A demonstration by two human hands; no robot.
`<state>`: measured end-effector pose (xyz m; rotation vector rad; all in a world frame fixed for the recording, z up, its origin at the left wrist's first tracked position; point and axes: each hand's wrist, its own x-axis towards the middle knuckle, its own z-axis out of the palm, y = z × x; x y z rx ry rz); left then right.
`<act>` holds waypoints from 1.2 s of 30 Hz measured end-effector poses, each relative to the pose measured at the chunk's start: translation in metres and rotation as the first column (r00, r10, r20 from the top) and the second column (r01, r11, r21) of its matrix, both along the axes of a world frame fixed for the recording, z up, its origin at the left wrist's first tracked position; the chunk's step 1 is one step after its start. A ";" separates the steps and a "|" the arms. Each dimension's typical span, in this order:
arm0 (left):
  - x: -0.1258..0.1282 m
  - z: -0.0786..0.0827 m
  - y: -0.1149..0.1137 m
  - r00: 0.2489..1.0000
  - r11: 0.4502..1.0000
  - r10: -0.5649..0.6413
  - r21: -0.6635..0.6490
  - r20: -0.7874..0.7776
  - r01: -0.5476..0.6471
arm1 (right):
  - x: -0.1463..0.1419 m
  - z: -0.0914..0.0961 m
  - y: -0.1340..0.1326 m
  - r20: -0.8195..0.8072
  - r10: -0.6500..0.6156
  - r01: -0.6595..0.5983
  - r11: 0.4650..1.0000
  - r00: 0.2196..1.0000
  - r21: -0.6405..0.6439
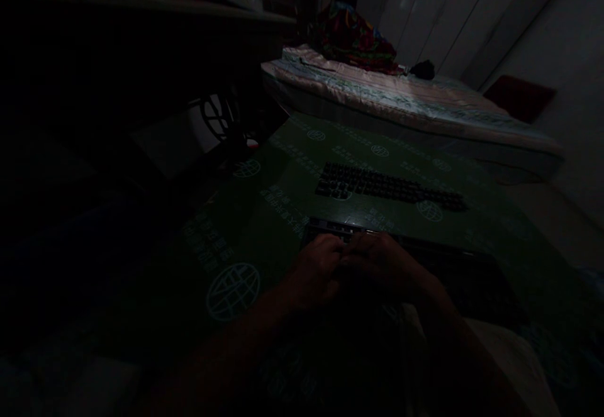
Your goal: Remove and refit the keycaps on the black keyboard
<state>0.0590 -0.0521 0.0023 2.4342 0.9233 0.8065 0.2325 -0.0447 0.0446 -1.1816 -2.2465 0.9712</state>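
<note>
The scene is very dark. My left hand [317, 271] and my right hand [383, 265] meet close together, fingers curled, over the near left end of a dark keyboard frame [425, 250] lying on a green printed sheet [264, 216]. Their fingers are pinched around something too small and dim to make out. Farther away on the sheet lies a long group of loose black keycaps [387, 185] laid out in rows.
A mattress [401, 99] with a pale striped cover lies beyond the sheet, with a bright crumpled cloth [353, 36] and a small dark object [422, 69] on it. A dark table or shelf [141, 39] fills the left. White wall panels [448, 14] stand behind.
</note>
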 end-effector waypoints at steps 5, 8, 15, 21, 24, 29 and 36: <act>0.004 0.003 -0.001 0.998 0.998 0.046 -0.046 -0.036 -0.048 | 0.002 -0.002 -0.002 -0.007 -0.001 0.002 0.997 1.000 0.078; 0.008 0.002 -0.002 0.992 0.991 0.113 -0.063 -0.056 -0.116 | 0.003 -0.006 -0.003 0.017 -0.036 0.034 0.991 0.999 0.132; 0.011 0.005 -0.002 0.984 0.979 0.161 -0.113 -0.072 -0.168 | 0.001 -0.013 -0.010 -0.032 -0.189 0.187 0.981 0.981 -0.058; 0.008 0.001 0.002 0.981 0.972 0.187 -0.137 -0.043 -0.192 | -0.010 -0.019 -0.013 -0.042 -0.329 0.324 0.942 0.943 -0.091; 0.007 -0.001 0.002 0.981 0.972 0.190 -0.134 -0.039 -0.193 | -0.012 -0.023 -0.014 -0.021 -0.317 0.317 0.948 0.948 -0.029; 0.007 -0.003 0.001 0.987 0.981 0.157 -0.106 -0.036 -0.160 | -0.012 -0.031 -0.015 -0.044 -0.340 0.340 0.940 0.940 0.011; 0.007 -0.004 0.001 0.986 0.982 0.163 -0.088 -0.044 -0.166 | -0.011 -0.035 -0.015 -0.185 -0.404 0.400 0.915 0.896 -0.062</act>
